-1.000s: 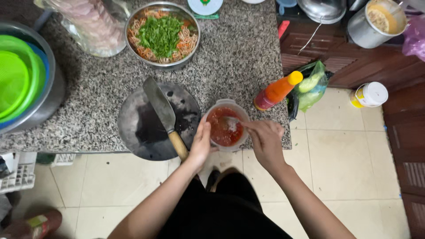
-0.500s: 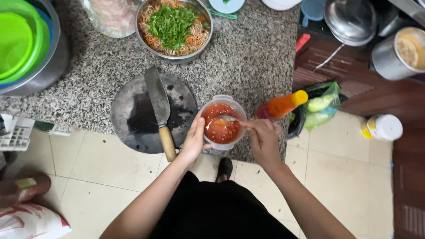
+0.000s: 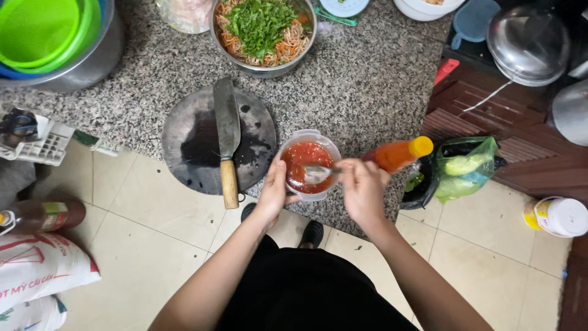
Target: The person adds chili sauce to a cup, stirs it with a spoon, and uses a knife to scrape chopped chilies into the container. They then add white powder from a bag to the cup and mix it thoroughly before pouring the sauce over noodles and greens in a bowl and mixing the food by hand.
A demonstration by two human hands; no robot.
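Note:
A clear plastic cup of red sauce [image 3: 304, 160] stands near the front edge of the speckled granite counter [image 3: 367, 79]. My left hand [image 3: 273, 192] grips the cup's near left side. My right hand [image 3: 362, 187] holds a metal spoon [image 3: 317, 173] whose bowl dips into the sauce. Just right of my right hand lies an orange sauce bottle with a yellow cap [image 3: 398, 153].
A cleaver with a wooden handle [image 3: 227, 135] rests on a round dark board [image 3: 202, 144]. A steel bowl of shredded salad with herbs [image 3: 263, 30] sits further back. Green strainers in a steel basin [image 3: 49, 37] stand at far left. Bags and a bottle lie on the tiled floor.
The view has drifted so the counter sits higher in the picture. Both hands stay at the cup, and the spoon keeps moving in the sauce.

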